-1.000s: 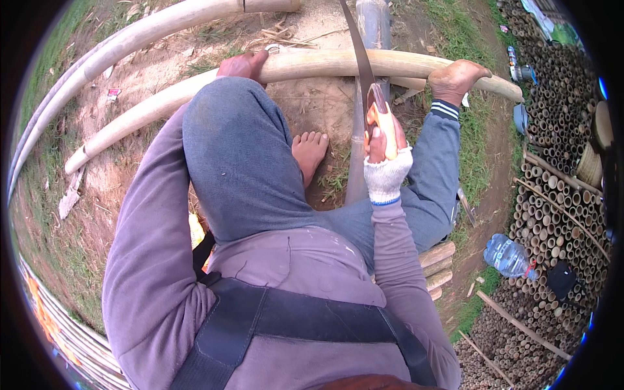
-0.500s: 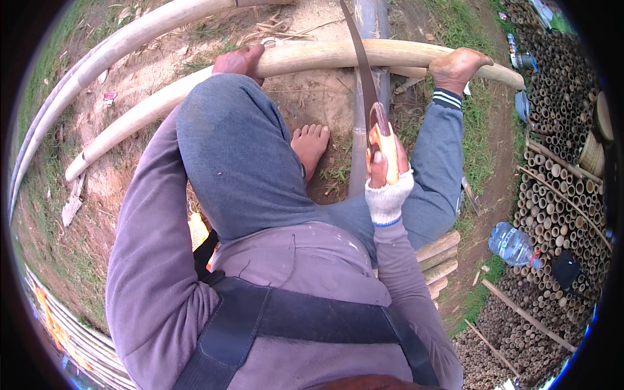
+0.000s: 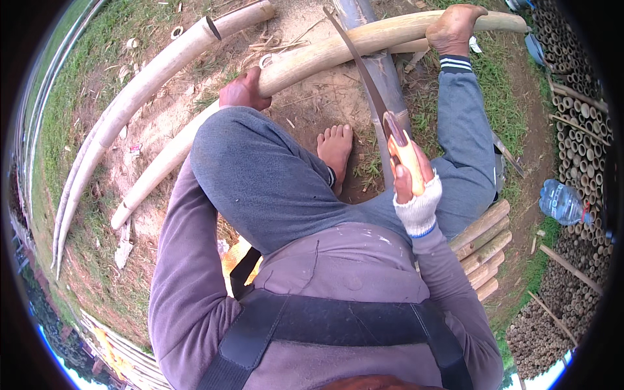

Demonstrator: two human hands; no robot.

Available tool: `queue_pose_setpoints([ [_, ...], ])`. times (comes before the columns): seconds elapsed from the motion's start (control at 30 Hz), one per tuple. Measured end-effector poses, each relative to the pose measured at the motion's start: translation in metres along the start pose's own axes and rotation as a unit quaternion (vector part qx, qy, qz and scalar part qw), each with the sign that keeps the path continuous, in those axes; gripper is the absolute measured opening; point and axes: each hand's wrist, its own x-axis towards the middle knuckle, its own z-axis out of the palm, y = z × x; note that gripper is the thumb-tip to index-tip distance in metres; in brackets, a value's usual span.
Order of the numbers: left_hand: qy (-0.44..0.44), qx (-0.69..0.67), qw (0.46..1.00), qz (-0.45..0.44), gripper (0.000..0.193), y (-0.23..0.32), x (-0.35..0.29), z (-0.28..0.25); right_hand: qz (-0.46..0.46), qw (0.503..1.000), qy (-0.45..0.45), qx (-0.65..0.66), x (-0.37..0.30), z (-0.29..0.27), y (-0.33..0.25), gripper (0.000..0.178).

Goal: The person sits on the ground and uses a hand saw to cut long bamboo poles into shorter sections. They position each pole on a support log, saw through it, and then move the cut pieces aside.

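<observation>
My right hand (image 3: pixel 416 185), in a white knit glove with bare fingertips, is closed round the light wooden handle of a handsaw (image 3: pixel 359 65). Its dark, curved blade lies across a pale peeled bamboo pole (image 3: pixel 305 67), the tip reaching past the far side. My left hand (image 3: pixel 243 91), bare, is wrapped over the pole left of the blade, with some fingers hidden. To the right of the blade, my bare foot (image 3: pixel 452 29) presses on the pole. Beneath the pole, close to the blade, runs a thick grey pole (image 3: pixel 393 78).
More long bamboo poles (image 3: pixel 149 81) lie at the left. Short cut lengths (image 3: pixel 481 247) are piled beside my right hip. At the right are stacked bamboo pieces (image 3: pixel 552 325), a clear plastic bottle (image 3: pixel 563 203) and a bladed tool (image 3: pixel 508 155) on the ground.
The whole view has turned and shifted, so the scene sits further right and tilted. The saw appears drawn slightly toward me across the pole. Both hands keep their hold.
</observation>
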Motion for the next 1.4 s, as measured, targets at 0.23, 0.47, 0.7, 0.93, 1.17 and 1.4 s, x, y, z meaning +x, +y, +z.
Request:
queue_pose_setpoints([
  [0.23,-0.011,0.002,1.0,-0.008,0.061,0.018,-0.003,-0.016,-0.072,0.993,0.064,-0.072,0.098,0.047,0.012,0.043],
  [0.47,0.011,0.013,1.0,0.006,0.067,0.007,-0.002,0.0,0.038,0.998,0.002,-0.045,-0.036,-0.024,-0.021,0.048],
  [0.7,0.04,0.003,0.999,0.029,0.061,0.015,0.002,-0.007,-0.043,0.988,0.032,-0.144,0.119,0.051,0.02,0.041],
  [0.93,0.024,0.01,1.0,0.005,0.073,0.003,-0.006,-0.001,0.003,0.995,-0.037,-0.097,-0.017,-0.036,-0.024,0.051],
  [1.17,0.02,0.011,1.0,0.014,0.077,0.012,0.001,-0.002,-0.069,0.986,0.065,-0.134,0.088,0.04,0.025,0.042],
  [1.4,0.008,0.0,1.0,0.008,0.075,0.008,-0.005,0.0,-0.034,0.996,0.022,-0.083,0.029,0.0,-0.012,0.046],
])
